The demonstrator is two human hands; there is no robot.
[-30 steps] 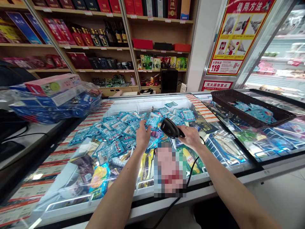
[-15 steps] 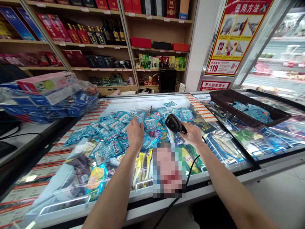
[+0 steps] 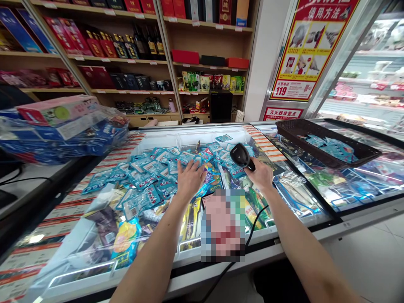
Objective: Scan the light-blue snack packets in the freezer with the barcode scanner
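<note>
My right hand point(image 3: 260, 174) grips a black corded barcode scanner point(image 3: 240, 155) above the glass freezer top point(image 3: 158, 256). The scanner's head is turned to the left, over the blue packets. Fingers spread, my left hand point(image 3: 190, 179) rests at the right part of a loose pile of small blue packets point(image 3: 151, 168) and holds nothing. More packets lie under and behind the scanner. From my right hand's side the scanner's black cable point(image 3: 252, 231) runs down over the freezer's front edge. A pixelated phone-shaped thing point(image 3: 222, 227) lies nearest me, between my forearms.
A dark brown basket point(image 3: 362, 162) with blue packets stands on the right glass. Plastic-wrapped boxes point(image 3: 69, 134) are stacked at the left. Behind the freezer rise wooden shelves point(image 3: 132, 61) of bottles and boxes. A red and yellow poster point(image 3: 311, 50) hangs at the right.
My left hand has moved a little right and its fingers have spread out over the packets. The scanner in my right hand has shifted right and slightly toward the back.
</note>
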